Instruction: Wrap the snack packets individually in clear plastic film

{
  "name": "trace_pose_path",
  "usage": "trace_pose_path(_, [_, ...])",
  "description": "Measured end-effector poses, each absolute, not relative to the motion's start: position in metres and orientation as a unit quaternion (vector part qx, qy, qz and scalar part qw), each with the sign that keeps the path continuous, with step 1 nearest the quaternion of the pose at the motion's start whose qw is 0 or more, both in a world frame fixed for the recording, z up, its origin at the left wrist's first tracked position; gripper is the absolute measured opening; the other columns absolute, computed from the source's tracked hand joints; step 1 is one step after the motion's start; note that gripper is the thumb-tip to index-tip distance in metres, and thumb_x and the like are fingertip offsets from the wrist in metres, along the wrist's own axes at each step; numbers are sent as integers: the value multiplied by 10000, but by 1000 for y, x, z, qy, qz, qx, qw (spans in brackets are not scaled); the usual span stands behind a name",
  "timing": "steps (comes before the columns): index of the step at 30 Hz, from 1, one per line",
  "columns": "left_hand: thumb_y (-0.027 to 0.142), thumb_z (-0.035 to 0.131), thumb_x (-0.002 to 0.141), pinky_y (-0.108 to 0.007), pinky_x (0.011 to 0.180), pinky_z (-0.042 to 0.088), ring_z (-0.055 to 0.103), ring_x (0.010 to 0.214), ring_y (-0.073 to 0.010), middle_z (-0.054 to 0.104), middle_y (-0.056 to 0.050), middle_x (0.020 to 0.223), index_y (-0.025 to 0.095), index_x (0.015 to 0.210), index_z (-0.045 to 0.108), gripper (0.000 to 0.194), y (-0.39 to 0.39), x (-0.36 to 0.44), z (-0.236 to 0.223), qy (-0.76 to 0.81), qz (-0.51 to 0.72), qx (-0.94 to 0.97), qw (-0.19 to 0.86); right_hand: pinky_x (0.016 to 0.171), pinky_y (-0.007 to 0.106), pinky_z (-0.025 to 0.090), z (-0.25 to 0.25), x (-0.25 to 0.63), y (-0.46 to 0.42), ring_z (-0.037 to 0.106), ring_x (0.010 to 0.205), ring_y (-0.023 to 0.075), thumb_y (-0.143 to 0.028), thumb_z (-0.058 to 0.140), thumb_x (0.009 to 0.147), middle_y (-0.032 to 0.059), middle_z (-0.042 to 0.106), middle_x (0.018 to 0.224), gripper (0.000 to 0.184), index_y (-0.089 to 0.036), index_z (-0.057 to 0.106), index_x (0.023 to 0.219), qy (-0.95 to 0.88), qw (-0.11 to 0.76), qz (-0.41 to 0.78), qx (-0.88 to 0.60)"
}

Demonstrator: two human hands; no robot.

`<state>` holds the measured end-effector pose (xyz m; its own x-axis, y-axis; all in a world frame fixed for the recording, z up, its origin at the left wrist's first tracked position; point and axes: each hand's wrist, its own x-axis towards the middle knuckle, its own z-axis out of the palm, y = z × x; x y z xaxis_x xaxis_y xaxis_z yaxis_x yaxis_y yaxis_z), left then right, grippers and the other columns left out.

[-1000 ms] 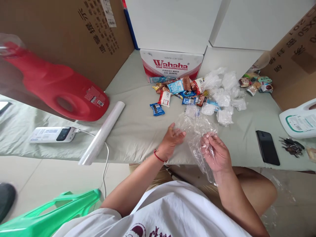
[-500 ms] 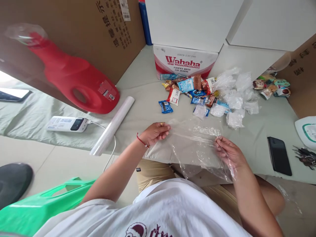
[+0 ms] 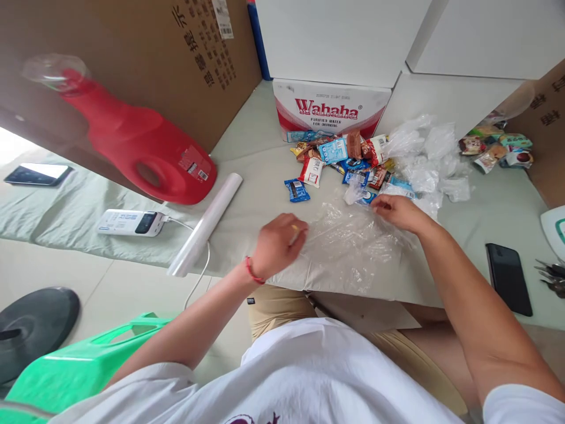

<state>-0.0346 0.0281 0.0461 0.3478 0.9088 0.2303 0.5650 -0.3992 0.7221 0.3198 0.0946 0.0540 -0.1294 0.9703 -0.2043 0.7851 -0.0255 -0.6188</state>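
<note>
Film [image 3: 342,242] | left hand [image 3: 281,242] curled beside | right hand [image 3: 394,211] palm-down near snacks [image 3: 355,176]

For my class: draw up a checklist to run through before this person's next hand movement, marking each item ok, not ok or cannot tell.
1. Clear plastic film lying smooth: not ok; it is wrinkled.
2. Film roll apart from that film: ok; it lies to the left.
3. Black phone off the film: ok; it lies to the right.
4. Left hand free of the film: cannot tell; it is blurred beside the left edge.
5. Right hand gripping a packet: cannot tell; its fingertips are beside the snack packets.
</note>
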Motion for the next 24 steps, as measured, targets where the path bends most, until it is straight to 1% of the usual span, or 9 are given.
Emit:
trace_pose_path(3, [263, 545, 909, -484, 1104, 407, 638, 1200, -330, 752, -149, 1073, 220, 983, 759, 231, 52, 9, 37, 340, 239, 862, 291, 993, 452, 478, 78, 299, 79, 639, 1065, 303, -317, 513, 988, 136, 712, 1025, 294, -171, 734, 1112, -688, 251, 48, -679])
trace_pose_path(5, [249, 513, 923, -530, 1190, 325, 560, 1359, -353, 737, -182, 1211, 198, 1028, 768, 280, 70, 31, 22, 325, 208, 874, 294, 1051, 494, 471, 76, 282, 45, 625, 1168, 316, -316, 430, 1044, 157, 709, 1140, 350, -184, 713, 1202, -704, 299, -18, -644])
trace_pose_path(8, [284, 535, 935, -588, 1272, 160, 433, 1498, -360, 617, -188, 1477, 191, 1196, 746, 349, 84, 43, -4, 363, 200, 861, 293, 1082, 497, 515, 42, 260, -24, 622, 1268, 291, -330, 462, 1059, 116, 698, 1324, 370, -242, 655, 1363, -813, 261, 49, -518])
trace_pose_path(12, [342, 501, 988, -682, 1255, 2, 318, 1572, -366, 404, -180, 1668, 226, 1460, 596, 495, 64, 25, -20, 472, 180, 829, 238, 1202, 548, 453, -13, 253, -107, 494, 1476, 285, -353, 558, 1041, 94, 508, 1605, 574, -250, 446, 1595, -885, 136, 137, -425])
trace_pose_path(14, [375, 479, 1007, -691, 1249, 25, 333, 1563, -370, 383, -190, 1677, 226, 1517, 539, 534, 46, 10, -18, 505, 167, 818, 218, 1209, 549, 453, -21, 262, -132, 490, 1484, 272, -327, 568, 1038, 84, 495, 1614, 573, -263, 448, 1594, -888, 110, 160, -418])
trace_pose_path(17, [407, 438, 1032, -631, 1237, 194, 460, 1468, -346, 530, -170, 1580, 234, 1490, 570, 507, 27, -8, -4, 539, 167, 798, 211, 1187, 539, 482, -5, 286, -148, 542, 1441, 272, -290, 599, 1023, 76, 600, 1523, 436, -253, 604, 1457, -887, 98, 210, -399])
trace_pose_path(19, [413, 445, 1033, -615, 1175, 295, 508, 1385, -364, 644, -160, 1455, 226, 1311, 708, 427, 25, -14, 7, 557, 182, 786, 200, 1147, 520, 522, 16, 300, -143, 632, 1338, 276, -303, 642, 998, 65, 733, 1334, 327, -248, 694, 1317, -875, 112, 262, -392])
trace_pose_path(22, [364, 481, 1014, -625, 1091, 340, 531, 1292, -395, 715, -160, 1335, 213, 1005, 797, 350, 33, -8, 16, 533, 210, 797, 191, 918, 386, 633, 43, 307, -114, 755, 1015, 218, -255, 620, 1002, 24, 800, 1027, 223, -275, 731, 1195, -833, 192, 316, -412])
trace_pose_path(24, [334, 480, 1010, -605, 1081, 350, 561, 1260, -378, 733, -152, 1298, 223, 1005, 799, 337, 40, 1, 15, 490, 209, 821, 207, 823, 344, 631, 47, 299, -83, 749, 929, 193, -221, 557, 1027, 24, 791, 1013, 261, -289, 722, 1218, -813, 242, 291, -443])
